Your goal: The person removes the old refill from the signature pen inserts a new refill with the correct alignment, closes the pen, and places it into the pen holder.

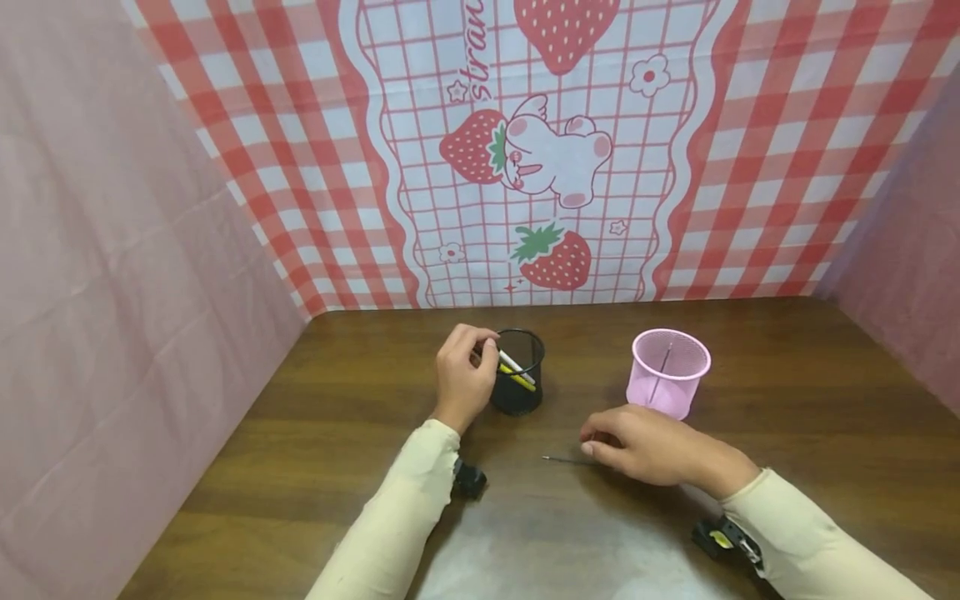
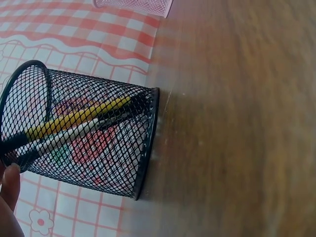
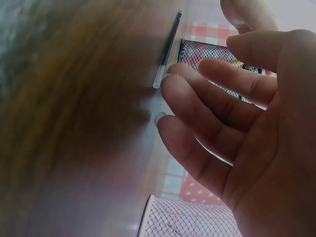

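Note:
My left hand (image 1: 467, 375) is at the left rim of a black mesh pen holder (image 1: 517, 402), thumb and forefinger close together. A yellow pen (image 2: 79, 118) and a white pen (image 2: 69, 137), both with black ends, lean inside with their upper ends towards this hand. Whether the fingers pinch a pen, the rim or nothing is hidden. Just above the table, my right hand (image 1: 648, 446) has loosely bent fingers and nothing visible in them. Close by its fingertips lies a thin dark pen refill (image 3: 169, 49) with a pale end.
A pink mesh pen holder (image 1: 670, 392) stands behind the right hand, with one thin stick (image 1: 662, 371) leaning in it. The brown wooden table (image 1: 300, 467) ends at a red-and-white strawberry cloth (image 1: 555, 167). Pink cloth (image 1: 150, 250) hangs on either side.

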A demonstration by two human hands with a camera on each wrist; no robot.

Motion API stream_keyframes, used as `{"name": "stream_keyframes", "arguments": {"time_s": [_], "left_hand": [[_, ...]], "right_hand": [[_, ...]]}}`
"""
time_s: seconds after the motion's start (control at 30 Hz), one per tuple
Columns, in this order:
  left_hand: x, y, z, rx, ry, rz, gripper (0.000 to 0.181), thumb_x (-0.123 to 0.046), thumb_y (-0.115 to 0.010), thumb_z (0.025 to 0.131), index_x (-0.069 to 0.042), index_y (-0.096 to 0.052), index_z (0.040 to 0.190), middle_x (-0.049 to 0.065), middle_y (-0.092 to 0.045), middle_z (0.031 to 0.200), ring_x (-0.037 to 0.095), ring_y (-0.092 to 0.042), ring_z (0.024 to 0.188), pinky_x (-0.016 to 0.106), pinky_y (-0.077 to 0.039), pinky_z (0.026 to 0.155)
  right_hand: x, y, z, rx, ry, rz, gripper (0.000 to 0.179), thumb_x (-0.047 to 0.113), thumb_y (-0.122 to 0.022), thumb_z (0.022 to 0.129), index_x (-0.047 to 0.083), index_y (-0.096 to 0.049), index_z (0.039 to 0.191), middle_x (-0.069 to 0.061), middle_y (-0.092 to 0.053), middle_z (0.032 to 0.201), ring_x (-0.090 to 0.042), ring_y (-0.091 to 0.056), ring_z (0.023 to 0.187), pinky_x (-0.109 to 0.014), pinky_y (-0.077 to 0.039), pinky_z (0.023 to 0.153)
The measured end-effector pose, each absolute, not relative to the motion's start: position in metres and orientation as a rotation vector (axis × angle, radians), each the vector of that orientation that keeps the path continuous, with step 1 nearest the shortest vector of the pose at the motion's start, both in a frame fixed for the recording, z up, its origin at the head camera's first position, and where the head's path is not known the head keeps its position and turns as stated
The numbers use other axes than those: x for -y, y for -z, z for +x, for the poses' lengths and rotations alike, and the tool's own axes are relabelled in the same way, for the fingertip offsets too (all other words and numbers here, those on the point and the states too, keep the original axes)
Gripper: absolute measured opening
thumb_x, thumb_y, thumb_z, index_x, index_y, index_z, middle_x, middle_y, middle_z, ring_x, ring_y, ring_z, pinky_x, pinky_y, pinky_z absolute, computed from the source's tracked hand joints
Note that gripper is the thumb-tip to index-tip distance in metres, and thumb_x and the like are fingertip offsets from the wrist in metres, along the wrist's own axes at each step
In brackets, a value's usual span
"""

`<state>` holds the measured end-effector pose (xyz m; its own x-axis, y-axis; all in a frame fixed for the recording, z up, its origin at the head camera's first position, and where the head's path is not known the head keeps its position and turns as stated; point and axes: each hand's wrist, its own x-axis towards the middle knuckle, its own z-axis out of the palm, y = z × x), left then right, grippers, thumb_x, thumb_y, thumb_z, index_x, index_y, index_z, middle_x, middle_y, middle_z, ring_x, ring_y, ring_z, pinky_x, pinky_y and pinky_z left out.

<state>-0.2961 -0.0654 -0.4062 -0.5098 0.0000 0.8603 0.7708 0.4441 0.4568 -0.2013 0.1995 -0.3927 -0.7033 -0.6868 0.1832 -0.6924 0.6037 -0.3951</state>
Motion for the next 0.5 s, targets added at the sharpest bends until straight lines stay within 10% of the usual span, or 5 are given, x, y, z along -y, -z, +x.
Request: {"name": "stream_keyframes", "arguments": {"time_s": [0.5], "left_hand": [[0.0652, 0.4008, -0.2882, 1.89, 1.03, -0.543, 0.012, -0.009, -0.062, 0.086, -0.009, -0.074, 0.087, -0.003, -0.064, 0.084, 0.011, -0.054, 0.065, 0.026, -0.046, 0.058]], "right_hand": [[-0.1957, 0.3939, -0.1996, 2.788, -0.679, 1.2, 0.014, 0.026, -0.064, 0.099, 0.016, -0.072, 0.103, 0.017, -0.066, 0.09, 0.0, -0.06, 0.081, -0.032, -0.054, 0.074]]}}
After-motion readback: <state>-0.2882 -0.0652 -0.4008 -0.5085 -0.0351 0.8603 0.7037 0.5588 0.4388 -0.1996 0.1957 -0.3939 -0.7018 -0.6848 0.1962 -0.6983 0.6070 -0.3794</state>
